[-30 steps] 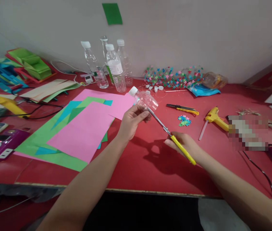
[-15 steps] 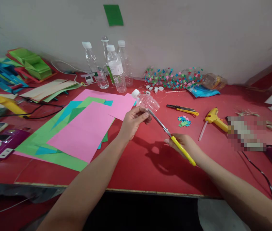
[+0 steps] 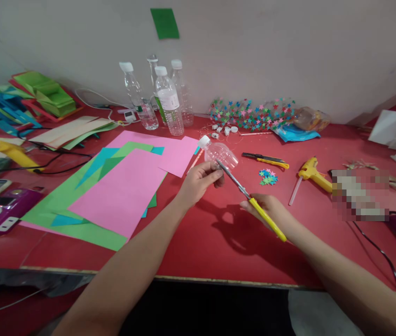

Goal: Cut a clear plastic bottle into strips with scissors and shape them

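Note:
My left hand (image 3: 205, 179) is closed in a pinch on the cut-off top of a clear plastic bottle (image 3: 221, 154), which has a white cap. The bottle top is tilted, its capped end up and to the left. My right hand (image 3: 266, 210) grips a pair of scissors (image 3: 240, 187) with yellow handles. The scissors' blade tips lie at the bottle top, right beside my left fingertips. The blades look close together, and whether plastic sits between them I cannot tell. Right of the bottle top lie a yellow-ended box cutter (image 3: 266, 160) and a small pile of star stickers (image 3: 268, 177).
Coloured paper sheets (image 3: 121, 191) cover the left of the red table (image 3: 198, 252). Several clear bottles (image 3: 170, 105) stand by the wall. A star-covered bottle (image 3: 254, 113) lies at the back. A yellow glue gun (image 3: 315, 175) and a cable (image 3: 376, 252) are on the right.
My left hand and the bottle top have shifted slightly right and toward me. The scissors have barely moved. A striped straw behind the bottle top now shows.

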Tool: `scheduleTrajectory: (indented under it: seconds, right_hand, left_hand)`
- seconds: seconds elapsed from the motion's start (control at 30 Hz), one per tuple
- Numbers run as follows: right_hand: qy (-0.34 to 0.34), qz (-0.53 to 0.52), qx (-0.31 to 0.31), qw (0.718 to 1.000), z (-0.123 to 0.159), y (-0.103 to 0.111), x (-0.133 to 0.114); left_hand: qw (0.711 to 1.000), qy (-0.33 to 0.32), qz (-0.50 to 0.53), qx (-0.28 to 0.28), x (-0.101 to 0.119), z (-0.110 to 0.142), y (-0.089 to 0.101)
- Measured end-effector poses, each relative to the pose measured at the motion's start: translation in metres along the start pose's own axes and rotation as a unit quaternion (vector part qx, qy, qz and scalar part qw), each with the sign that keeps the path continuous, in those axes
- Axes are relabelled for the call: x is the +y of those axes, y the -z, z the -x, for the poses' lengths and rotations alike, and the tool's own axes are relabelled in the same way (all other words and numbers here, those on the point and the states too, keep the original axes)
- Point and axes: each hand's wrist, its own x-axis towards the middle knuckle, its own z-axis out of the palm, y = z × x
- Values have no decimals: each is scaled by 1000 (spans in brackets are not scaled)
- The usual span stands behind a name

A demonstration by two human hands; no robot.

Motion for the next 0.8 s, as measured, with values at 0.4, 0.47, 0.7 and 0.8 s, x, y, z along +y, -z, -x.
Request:
scheduleTrajectory:
  seconds: [0.4,0.47,0.7,0.8]
  right_hand:
    - [30,30,20,999,-1,-1,4]
    - [27,31,18,999,-1,-2,4]
    - [18,-1,27,999,-1,-7,4]
    - [16,21,34,999,-4,-5,4]
  left_hand:
    - [999,5,-23,-32,3,1,1]
    - [998,8,-30,-48,3,1,1]
    - [999,-1,-20,-33,2,3,-1]
    - [999,-6,-30,-33,0,2,1]
